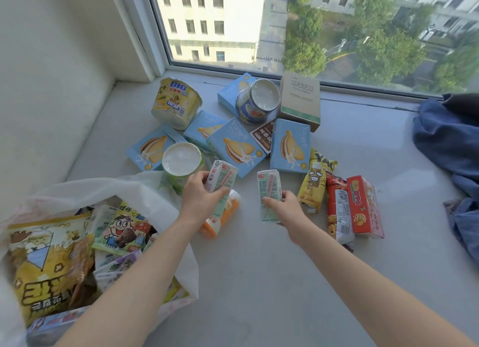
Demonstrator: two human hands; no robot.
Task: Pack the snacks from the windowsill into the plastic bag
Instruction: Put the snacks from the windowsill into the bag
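Note:
My left hand grips a pale green drink carton just above an orange carton lying on the grey windowsill. A second pale green carton is held in my right hand, a little to the right. The white plastic bag lies open at the lower left with several snack packets inside, among them a yellow popcorn bag. Several light blue biscuit boxes and three tubs, yellow, blue and green, lie behind the hands.
A brown cardboard box stands by the window glass. A yellow packet, a red packet and a red box lie right of my right hand. Blue clothing is heaped at the right edge. A white wall closes the left side.

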